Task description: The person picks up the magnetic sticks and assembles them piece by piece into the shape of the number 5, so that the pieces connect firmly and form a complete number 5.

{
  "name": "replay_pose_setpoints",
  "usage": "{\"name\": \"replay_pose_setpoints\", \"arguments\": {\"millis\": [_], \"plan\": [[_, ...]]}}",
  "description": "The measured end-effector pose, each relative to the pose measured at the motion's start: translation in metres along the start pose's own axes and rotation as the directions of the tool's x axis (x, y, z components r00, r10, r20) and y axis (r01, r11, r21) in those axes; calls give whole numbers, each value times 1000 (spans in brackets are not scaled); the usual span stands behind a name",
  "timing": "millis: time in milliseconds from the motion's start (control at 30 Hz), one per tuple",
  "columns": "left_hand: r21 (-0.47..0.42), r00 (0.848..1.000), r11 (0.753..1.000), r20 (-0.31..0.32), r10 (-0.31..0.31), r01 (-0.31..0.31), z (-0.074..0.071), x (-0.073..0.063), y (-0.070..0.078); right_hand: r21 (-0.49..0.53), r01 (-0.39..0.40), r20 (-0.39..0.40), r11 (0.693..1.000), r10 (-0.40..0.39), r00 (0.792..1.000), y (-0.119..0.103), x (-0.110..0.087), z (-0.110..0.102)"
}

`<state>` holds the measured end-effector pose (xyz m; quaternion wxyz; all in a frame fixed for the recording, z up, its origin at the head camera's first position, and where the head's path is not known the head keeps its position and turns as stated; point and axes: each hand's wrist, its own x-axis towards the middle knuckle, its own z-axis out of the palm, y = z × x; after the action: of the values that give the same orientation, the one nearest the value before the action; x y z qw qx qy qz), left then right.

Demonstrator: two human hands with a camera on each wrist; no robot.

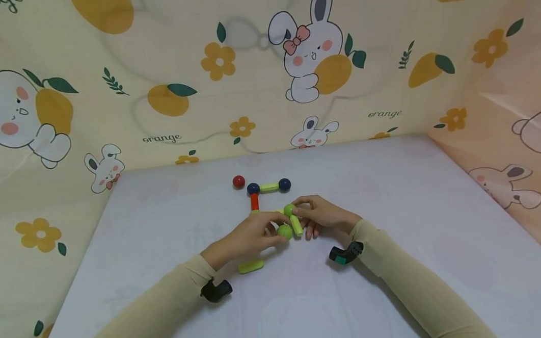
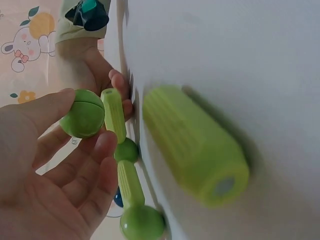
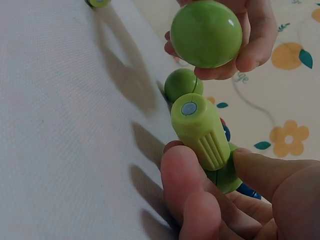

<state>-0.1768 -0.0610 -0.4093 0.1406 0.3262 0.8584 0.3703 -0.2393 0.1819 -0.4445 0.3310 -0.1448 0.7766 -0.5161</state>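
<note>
My left hand point(image 1: 246, 237) pinches a green magnetic ball point(image 1: 284, 232) between thumb and fingers, just off the rod's end. At the joint of the built shape, my right hand point(image 1: 328, 214) holds another green ball point(image 1: 289, 210). From that ball a yellow-green magnetic rod point(image 1: 296, 226) points toward me, its grey magnet end point(image 3: 189, 108) bare in the right wrist view. A further green ball point(image 2: 142, 222) and rod point(image 2: 131, 184) continue the chain in the left wrist view; my left hand mostly covers them in the head view.
Beyond the hands, a red rod point(image 1: 254, 201) joins a dark blue ball point(image 1: 253, 189), a yellow-green rod point(image 1: 269, 187) and a second dark blue ball point(image 1: 284, 184). Beside them lies a loose red ball point(image 1: 238, 181). One loose yellow-green rod point(image 1: 250, 266) rests near my left wrist.
</note>
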Motion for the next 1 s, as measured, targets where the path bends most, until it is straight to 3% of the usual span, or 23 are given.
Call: {"name": "replay_pose_setpoints", "arguments": {"millis": [233,533,1000], "plan": [[-35,1000,999,19,-8,9,11,3,2,-4,-1,-2,1000,1,1000,0,0,1],[-18,999,1000,27,26,-25,23,8,8,-9,4,1,1000,-4,1000,1,0,0],[104,993,988,51,111,-116,36,16,9,-77,16,-3,997,-16,1000,-1,0,-2]]}}
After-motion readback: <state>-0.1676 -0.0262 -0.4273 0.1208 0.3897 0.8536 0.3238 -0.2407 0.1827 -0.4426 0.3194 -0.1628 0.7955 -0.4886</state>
